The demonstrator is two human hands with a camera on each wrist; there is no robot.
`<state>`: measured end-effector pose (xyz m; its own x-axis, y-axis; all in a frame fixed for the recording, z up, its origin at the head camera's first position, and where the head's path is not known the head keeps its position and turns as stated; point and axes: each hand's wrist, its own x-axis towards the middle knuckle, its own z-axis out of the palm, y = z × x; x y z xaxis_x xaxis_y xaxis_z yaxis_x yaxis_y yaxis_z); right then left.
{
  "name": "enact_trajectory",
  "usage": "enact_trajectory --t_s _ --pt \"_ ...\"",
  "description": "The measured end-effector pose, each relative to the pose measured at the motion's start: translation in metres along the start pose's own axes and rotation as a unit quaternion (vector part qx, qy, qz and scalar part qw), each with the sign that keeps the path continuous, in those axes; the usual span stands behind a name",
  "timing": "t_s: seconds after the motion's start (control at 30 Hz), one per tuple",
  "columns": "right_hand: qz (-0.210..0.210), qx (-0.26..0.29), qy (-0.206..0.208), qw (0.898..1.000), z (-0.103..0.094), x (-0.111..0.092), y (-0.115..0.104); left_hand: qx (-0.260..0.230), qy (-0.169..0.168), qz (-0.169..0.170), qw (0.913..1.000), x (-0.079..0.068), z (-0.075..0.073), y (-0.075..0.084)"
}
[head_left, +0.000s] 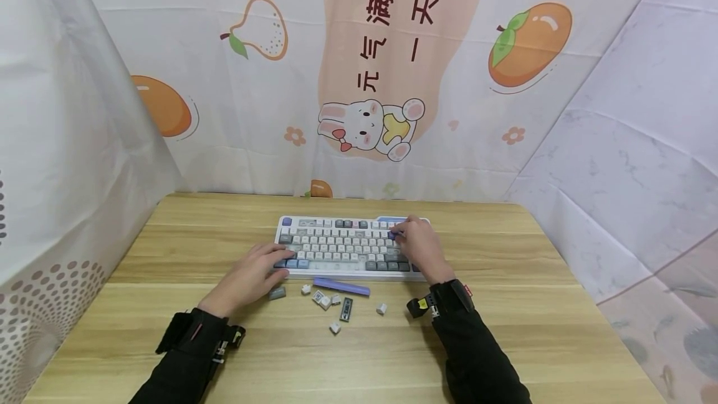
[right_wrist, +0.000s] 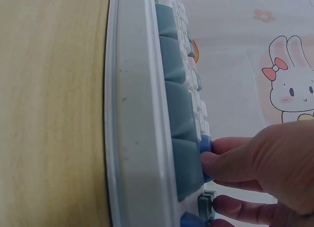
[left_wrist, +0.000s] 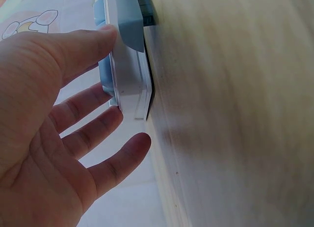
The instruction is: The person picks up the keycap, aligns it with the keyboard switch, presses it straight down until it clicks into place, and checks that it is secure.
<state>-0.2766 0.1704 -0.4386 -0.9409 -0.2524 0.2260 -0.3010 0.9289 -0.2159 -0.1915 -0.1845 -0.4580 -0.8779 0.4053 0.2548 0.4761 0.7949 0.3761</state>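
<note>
A compact white, grey and blue keyboard [head_left: 331, 248] lies on the wooden table. My left hand [head_left: 249, 276] rests at its front left corner; in the left wrist view the thumb [left_wrist: 93, 42] touches the front edge and the other fingers extend loosely by the left side. Over the right part of the keyboard, my right hand [head_left: 422, 247] pinches a blue keycap [right_wrist: 206, 144] between thumb and index finger, beyond the row of grey keycaps [right_wrist: 179, 106]. The keycap's lower part is hidden by the fingers.
In front of the keyboard lie a long purple bar-shaped keycap [head_left: 341, 286], a dark rectangular piece [head_left: 346, 309], a grey keycap [head_left: 277, 293] and several loose white keycaps [head_left: 325, 302]. A printed cloth [head_left: 269, 111] hangs behind the table's back edge.
</note>
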Motion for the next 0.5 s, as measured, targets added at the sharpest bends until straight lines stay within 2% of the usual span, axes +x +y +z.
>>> enact_trajectory --t_s 0.3,0.5 --pt "-0.019 -0.035 -0.02 0.999 -0.0028 -0.001 -0.0032 0.002 -0.001 0.001 1.0 0.0001 -0.0001 0.0005" --pt "-0.053 -0.055 -0.011 0.997 -0.0057 -0.0027 -0.0051 -0.004 -0.001 0.0 1.0 0.0002 -0.0002 0.0004"
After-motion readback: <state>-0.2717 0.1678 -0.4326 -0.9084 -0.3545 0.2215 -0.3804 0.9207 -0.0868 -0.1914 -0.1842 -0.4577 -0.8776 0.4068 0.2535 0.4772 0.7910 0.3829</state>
